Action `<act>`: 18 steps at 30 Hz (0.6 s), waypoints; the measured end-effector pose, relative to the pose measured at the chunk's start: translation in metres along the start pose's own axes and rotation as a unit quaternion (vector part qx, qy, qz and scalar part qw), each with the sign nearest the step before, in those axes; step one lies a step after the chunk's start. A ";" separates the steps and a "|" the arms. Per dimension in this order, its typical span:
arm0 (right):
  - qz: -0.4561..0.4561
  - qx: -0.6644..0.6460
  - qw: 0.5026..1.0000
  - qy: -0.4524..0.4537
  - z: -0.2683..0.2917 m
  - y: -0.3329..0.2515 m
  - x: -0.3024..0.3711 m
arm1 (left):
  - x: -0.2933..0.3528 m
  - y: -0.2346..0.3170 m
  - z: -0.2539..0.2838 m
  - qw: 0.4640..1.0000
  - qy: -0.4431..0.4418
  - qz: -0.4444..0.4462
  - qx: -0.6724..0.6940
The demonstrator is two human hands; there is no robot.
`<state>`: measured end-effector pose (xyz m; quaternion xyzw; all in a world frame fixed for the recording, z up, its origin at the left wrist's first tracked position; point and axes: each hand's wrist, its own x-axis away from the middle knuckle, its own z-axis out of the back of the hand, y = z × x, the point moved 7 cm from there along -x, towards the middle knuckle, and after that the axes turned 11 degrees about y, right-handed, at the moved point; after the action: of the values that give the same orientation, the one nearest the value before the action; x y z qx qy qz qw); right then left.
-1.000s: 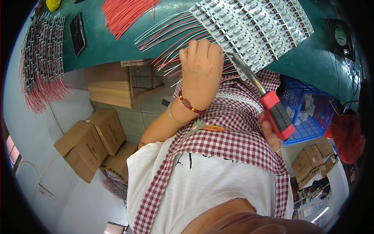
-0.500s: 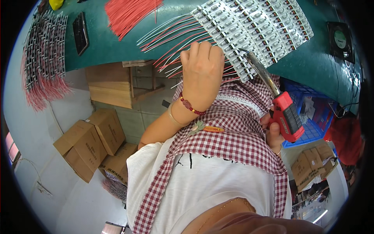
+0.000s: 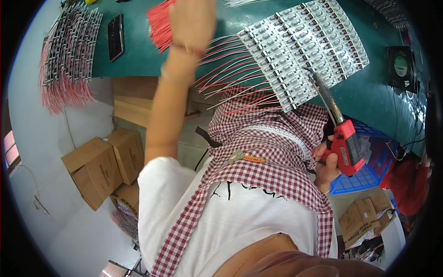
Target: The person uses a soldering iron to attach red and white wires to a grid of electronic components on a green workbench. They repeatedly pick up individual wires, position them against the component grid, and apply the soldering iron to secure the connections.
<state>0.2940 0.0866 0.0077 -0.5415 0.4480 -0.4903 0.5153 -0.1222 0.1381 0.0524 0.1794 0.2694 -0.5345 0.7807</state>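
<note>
My left hand point(image 3: 194, 21) reaches to the top edge, beside and partly over a bundle of loose red wires point(image 3: 159, 27). It is blurred, and its fingers are cut off by the frame. Low on the right, my right hand point(image 3: 328, 170) is closed round the handle of a red and black soldering gun point(image 3: 346, 150). The gun's bent tip lies over a panel of small white circuit boards point(image 3: 300, 57), though I cannot tell if it touches. Red and white wires point(image 3: 235, 69) fan out from the panel's left side, several hanging past the table edge.
A phone point(image 3: 116, 37) lies on the green table point(image 3: 134, 64), left of the red bundle. Wired board strips point(image 3: 69, 60) hang over the table's left end. A black device with a round green face point(image 3: 401, 68) sits at right. Below are a blue crate point(image 3: 353, 184) and cardboard boxes point(image 3: 94, 168).
My left hand has left the wires at the panel's left side and moved up and left to the red bundle. The panel and soldering gun appear slightly lower in view.
</note>
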 end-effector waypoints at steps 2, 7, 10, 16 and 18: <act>0.011 -0.013 1.000 0.009 0.000 0.000 -0.003 | -0.023 -0.029 -0.035 0.997 -0.046 0.049 -0.034; 0.013 -0.040 0.998 0.036 0.005 0.001 0.002 | -0.033 -0.040 -0.082 0.994 -0.070 0.060 -0.059; 0.008 -0.039 0.999 0.026 0.003 -0.001 0.002 | -0.031 -0.054 -0.096 0.988 -0.111 0.100 -0.047; 0.023 -0.068 0.997 0.020 0.004 -0.007 -0.003 | -0.041 -0.040 -0.056 0.993 0.013 0.073 0.094; 0.010 -0.071 0.997 0.012 0.008 -0.005 -0.001 | -0.038 0.001 -0.001 0.950 -0.046 0.133 0.278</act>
<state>0.3018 0.0886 0.0124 -0.5662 0.4933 -0.4584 0.4753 -0.1323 0.1672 0.0744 0.3991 0.0479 -0.4867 0.7756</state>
